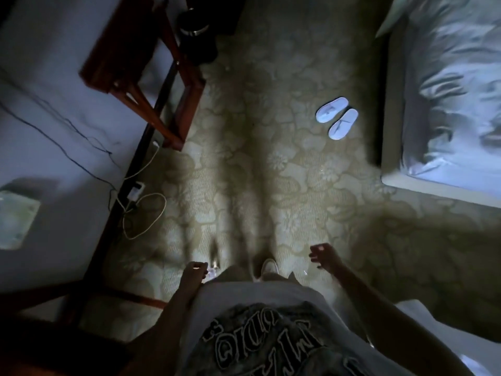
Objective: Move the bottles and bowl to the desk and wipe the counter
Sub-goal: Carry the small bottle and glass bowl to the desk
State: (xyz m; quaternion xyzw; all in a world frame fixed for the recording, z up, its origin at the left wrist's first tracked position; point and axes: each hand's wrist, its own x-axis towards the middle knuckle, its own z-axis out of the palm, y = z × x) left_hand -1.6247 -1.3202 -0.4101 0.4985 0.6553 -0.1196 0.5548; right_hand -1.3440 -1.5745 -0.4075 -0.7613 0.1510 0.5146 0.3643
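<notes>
dim light falls on a beige floral-patterned carpet (271, 131) that fills the middle of the head view, and everything else is placed against it. on the carpet's far right side lies a pair of white flat slippers (337, 118), side by side, just beside a bed with crumpled pale sheets (447, 104) along the carpet's right edge. at the carpet's upper left stands a dark red wooden stand (141, 71) against a pale wall, with a dark cylindrical object (193, 23) near it on the carpet; what that object is cannot be told. white charging cables and a small white plug (135, 202) coil at the carpet's left edge by the dark skirting.

at the carpet's near edge the person's grey printed shirt (257, 335) shows, with one pale shoe (269, 267) just ahead of it. the left hand (193, 275) is curled loosely at the hip, with something small, clear and glinting (212, 270) just beside its fingers; whether the grip is grasping it cannot be told, and it is too blurred to name. the right hand (322, 255) hangs over the carpet with fingers spread, its grip released and empty. no bottle, bowl or tabletop can be made out clearly.
</notes>
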